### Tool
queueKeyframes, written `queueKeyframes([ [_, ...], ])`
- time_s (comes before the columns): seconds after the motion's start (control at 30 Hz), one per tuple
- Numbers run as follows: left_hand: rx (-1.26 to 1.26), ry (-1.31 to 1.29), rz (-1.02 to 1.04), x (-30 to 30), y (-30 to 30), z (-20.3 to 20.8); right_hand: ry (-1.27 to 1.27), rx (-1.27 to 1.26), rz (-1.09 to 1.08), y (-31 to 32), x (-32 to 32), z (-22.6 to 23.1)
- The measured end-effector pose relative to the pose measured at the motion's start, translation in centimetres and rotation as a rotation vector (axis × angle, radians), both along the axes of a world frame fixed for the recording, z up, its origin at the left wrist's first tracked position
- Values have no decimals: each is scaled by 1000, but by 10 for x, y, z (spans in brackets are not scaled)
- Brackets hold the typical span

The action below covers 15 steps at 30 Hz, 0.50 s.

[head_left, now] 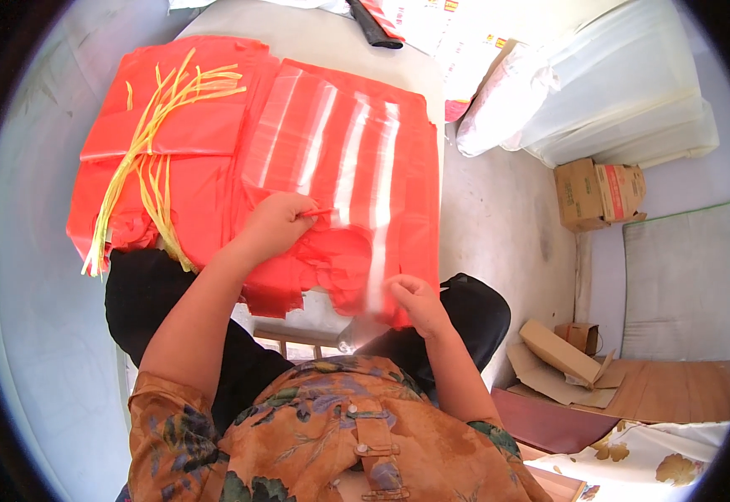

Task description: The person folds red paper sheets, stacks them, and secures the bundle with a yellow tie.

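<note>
A stack of thin red plastic bags (298,134) with shiny whitish stripes lies on the table in front of me. My left hand (277,224) is closed at the near part of this stack, pinching a small fold of red plastic. Lower and to the right, my right hand (418,304) is closed with its fingertips at the bags' near right edge, where the film is blurred. To the left is a second pile of red plastic bags (168,125). A bundle of yellow plastic strips (143,142) is draped over it.
The pale table (315,35) has a rounded far edge. A white sack (506,99) stands beyond its right side. Cardboard boxes (583,197) sit by the right wall, with flattened cardboard (562,360) nearer to me. My dark-trousered knees (478,314) are at the table's near side.
</note>
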<state>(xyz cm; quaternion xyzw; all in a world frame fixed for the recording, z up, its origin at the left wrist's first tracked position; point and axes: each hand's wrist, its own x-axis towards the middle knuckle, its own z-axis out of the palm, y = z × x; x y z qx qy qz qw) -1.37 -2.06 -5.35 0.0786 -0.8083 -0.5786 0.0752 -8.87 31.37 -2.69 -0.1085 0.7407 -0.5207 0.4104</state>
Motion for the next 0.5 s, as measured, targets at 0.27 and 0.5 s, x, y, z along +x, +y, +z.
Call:
queueKeyframes([
  [0.27, -857, 351, -80, 25, 12, 10, 757, 155, 40, -23, -1, 39],
  [0.5, -836, 363, -114, 30, 11, 7, 888, -6, 277, -118, -44, 61],
])
